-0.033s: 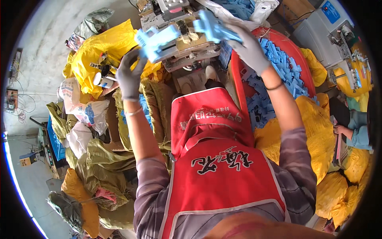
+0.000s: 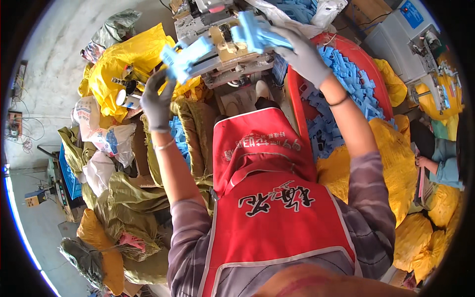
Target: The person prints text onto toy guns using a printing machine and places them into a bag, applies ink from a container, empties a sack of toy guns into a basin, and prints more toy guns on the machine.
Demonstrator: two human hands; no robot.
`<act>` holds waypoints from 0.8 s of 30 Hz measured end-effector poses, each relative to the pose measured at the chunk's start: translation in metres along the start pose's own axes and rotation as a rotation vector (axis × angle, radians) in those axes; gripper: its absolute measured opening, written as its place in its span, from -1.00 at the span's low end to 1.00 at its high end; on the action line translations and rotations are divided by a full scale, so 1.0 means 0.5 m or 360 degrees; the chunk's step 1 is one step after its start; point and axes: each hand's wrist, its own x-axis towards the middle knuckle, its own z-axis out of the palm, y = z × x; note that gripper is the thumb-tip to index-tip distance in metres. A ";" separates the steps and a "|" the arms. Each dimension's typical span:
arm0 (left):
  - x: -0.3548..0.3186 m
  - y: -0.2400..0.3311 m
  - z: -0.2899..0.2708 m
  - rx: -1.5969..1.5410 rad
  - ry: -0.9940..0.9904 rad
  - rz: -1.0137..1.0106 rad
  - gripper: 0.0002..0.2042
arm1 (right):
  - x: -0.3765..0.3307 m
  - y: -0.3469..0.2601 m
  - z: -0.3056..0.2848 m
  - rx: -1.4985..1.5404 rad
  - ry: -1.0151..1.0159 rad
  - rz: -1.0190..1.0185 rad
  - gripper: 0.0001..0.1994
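Note:
My left hand (image 2: 158, 103), in a grey glove, pinches the near-left end of a light-blue plastic part shaped like a toy gun (image 2: 188, 57). Its fingers are closed at that edge. My gloved right hand (image 2: 304, 58) grips a second light-blue plastic piece (image 2: 253, 33) of similar look, held at the right of the machine's fixture. Between the two pieces shows the fixture (image 2: 226, 49), a tan block with a dark clamp on top. Whether either piece touches the machine cannot be made out.
At the right stands a red tub (image 2: 373, 74) heaped with blue plastic parts (image 2: 349, 84). Left of my legs, an open olive sack (image 2: 195, 133) holds more. Yellow sacks (image 2: 368, 173) crowd the right side, and a yellow bag (image 2: 131, 59) lies left. Another person's hand (image 2: 422, 162) shows far right.
My left hand and its blue part have shifted slightly left and toward me. The right hand with its piece has moved a little left, over the fixture's side.

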 end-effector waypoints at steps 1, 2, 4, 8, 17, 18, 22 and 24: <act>-0.033 -0.020 -0.038 0.0120 0.0027 -0.0074 -0.68 | 0.022 0.008 0.022 0.0008 -0.0008 0.0004 -0.57; -0.060 -0.031 -0.071 0.0237 0.0041 -0.0138 -0.68 | 0.036 0.017 0.034 -0.0067 -0.0061 -0.0107 -0.57; -0.124 -0.055 -0.133 0.0420 0.0123 -0.0274 -0.70 | 0.052 0.027 0.056 -0.0125 -0.0119 -0.0213 -0.56; -0.225 -0.091 -0.203 0.0625 0.0134 -0.0678 -0.71 | 0.059 0.042 0.053 -0.0027 -0.0532 -0.0167 -0.60; -0.381 -0.204 -0.261 0.0763 0.0079 -0.0801 -0.66 | -0.240 0.177 -0.097 -0.0192 -0.0489 0.0684 -0.62; -0.407 -0.209 -0.280 0.0817 0.0095 -0.0833 -0.67 | -0.319 0.222 -0.066 -0.0304 -0.0734 0.0758 -0.61; -0.358 -0.200 -0.189 0.0378 -0.0088 -0.0922 -0.65 | -0.541 0.235 -0.025 -0.0802 -0.1916 0.1381 -0.60; -0.324 -0.170 -0.139 0.0682 -0.0284 -0.0763 -0.69 | -0.674 0.278 0.018 -0.0740 -0.1858 0.1668 -0.64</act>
